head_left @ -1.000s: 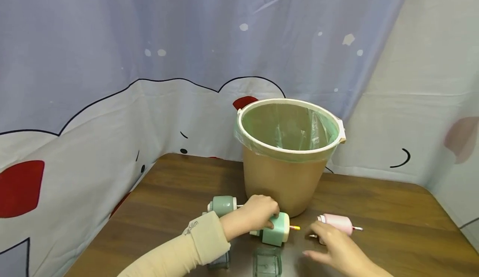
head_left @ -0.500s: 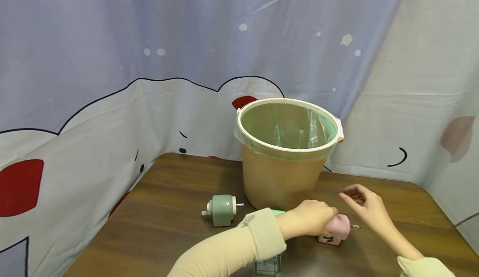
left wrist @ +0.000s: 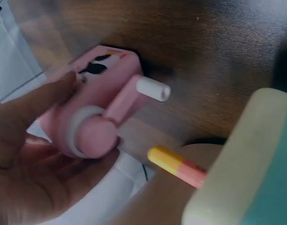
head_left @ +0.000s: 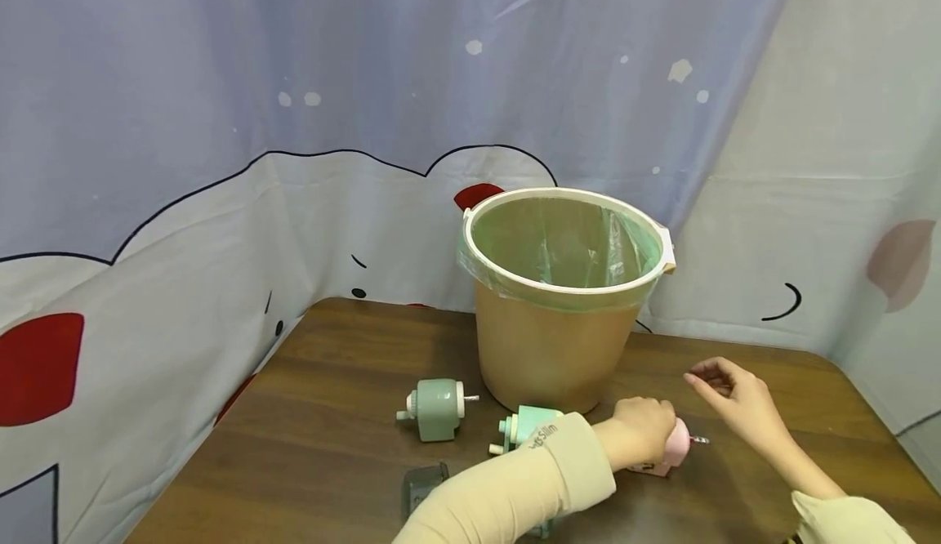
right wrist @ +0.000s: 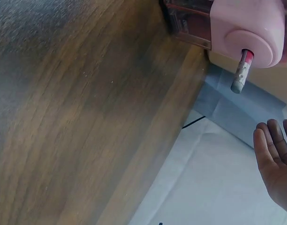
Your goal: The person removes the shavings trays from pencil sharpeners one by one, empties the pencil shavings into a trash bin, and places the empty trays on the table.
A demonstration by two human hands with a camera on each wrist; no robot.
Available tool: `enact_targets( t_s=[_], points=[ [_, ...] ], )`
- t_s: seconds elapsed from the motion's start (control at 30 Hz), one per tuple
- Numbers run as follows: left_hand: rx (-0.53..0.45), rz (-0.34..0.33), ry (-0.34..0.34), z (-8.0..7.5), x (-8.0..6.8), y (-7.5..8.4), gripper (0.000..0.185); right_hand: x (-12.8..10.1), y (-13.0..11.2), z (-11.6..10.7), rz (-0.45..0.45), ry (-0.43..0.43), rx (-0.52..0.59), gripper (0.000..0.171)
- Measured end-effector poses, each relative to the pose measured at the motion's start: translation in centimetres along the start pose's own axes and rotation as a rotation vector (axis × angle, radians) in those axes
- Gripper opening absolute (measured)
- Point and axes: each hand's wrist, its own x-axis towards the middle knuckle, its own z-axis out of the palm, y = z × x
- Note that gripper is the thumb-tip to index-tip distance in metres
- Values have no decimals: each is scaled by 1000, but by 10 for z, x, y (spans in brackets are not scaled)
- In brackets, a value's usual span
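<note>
1. A makeshift recording corner indoors, not a lived-in room: a dark brown wood-grain table (head_left: 345, 446) is screened on every side by a hung lavender and white cartoon-print bedsheet (head_left: 220, 119).
2. Desk stationery suggests a study or office setting: pastel green hand-crank pencil sharpeners (head_left: 437, 409) beside a tan plastic wastebasket with a green liner (head_left: 551, 356).

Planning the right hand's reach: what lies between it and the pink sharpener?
Only bare table and the pencil end sticking out of the pink sharpener toward the right hand, seen in the head view.
</note>
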Motion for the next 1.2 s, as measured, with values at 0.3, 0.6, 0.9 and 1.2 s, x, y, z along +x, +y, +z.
enact_targets(
  t_s=[0.3, 0.6, 0.9, 1.2],
  points=[
    [-126, 131, 151, -9, -9, -22, 34, 8, -22, -10, -54, 9, 12, 9],
    [-581, 271, 234, -36, -44, -56, 57, 19, -39, -30, -10, -48, -6, 20],
    [-836, 355, 370, -47, -88, -97, 59, 12, -64, -24, -48, -103, 96, 15],
    [-1055, 293, 481, -44, -133, -149, 59, -3, -117, -7, -177, -99, 176, 17]
  ],
)
